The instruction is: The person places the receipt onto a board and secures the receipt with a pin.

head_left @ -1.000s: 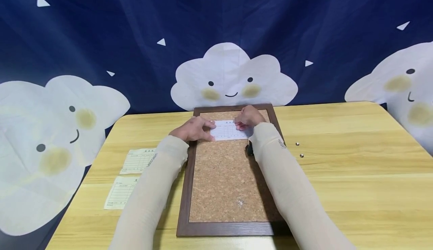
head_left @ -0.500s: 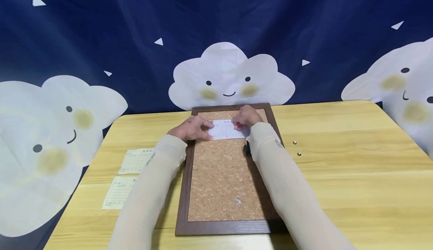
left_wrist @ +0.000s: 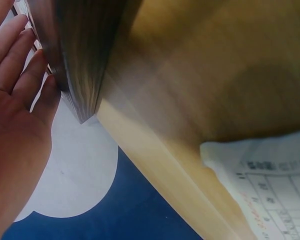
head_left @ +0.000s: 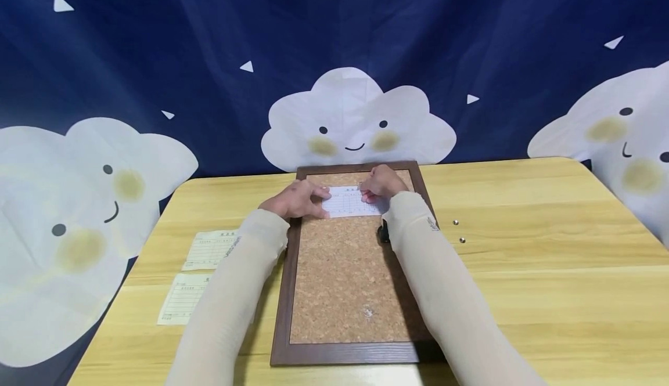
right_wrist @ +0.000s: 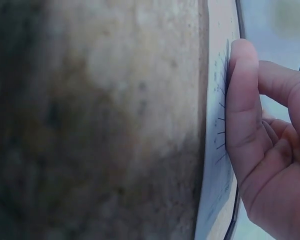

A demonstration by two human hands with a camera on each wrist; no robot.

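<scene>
The white slip (head_left: 342,201) lies near the top of the corkboard (head_left: 340,270), its left end under the fairly straight fingers of the left hand (head_left: 298,198), its right part under bent fingers of the right hand (head_left: 385,182); whether these pinch anything cannot be told. Only the right wrist view shows a finger lying along the slip, placed as half a second ago. The left sleeve (head_left: 222,310) partly covers two yellowish slips (head_left: 206,249); two metal studs (head_left: 462,240) lie right

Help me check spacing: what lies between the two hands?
The white slip, on the corkboard, spans the stretch between the left hand and right hand, as the head view shows.
</scene>
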